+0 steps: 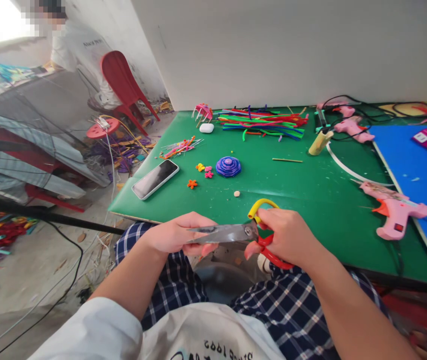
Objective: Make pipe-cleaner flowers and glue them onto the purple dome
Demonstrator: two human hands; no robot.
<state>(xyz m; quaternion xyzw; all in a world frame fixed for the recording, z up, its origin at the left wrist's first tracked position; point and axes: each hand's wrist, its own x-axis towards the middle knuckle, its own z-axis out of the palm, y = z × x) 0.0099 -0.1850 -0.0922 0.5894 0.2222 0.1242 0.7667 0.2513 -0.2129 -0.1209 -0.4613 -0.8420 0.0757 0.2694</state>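
Observation:
My right hand (286,232) grips a pair of scissors (228,233) by its yellow and red handles, above my lap at the table's front edge. The blades point left, towards my left hand (181,232). That hand is closed, its fingers bent around the blade tips; whatever they pinch is hidden. Beyond the hands lie a purple and blue ridged dome (229,167), an orange flower (192,184), a yellow flower (200,167), pink flowers (208,173) and a small pale disc (237,194).
The green table (258,180) bears a phone (155,179), thin sticks with coloured ends (182,147), a bundle of pipe cleaners (262,122) and a white case (206,128). Pink glue guns (393,207) and a blue board (419,185) are right. A person (81,50) sits at the far left.

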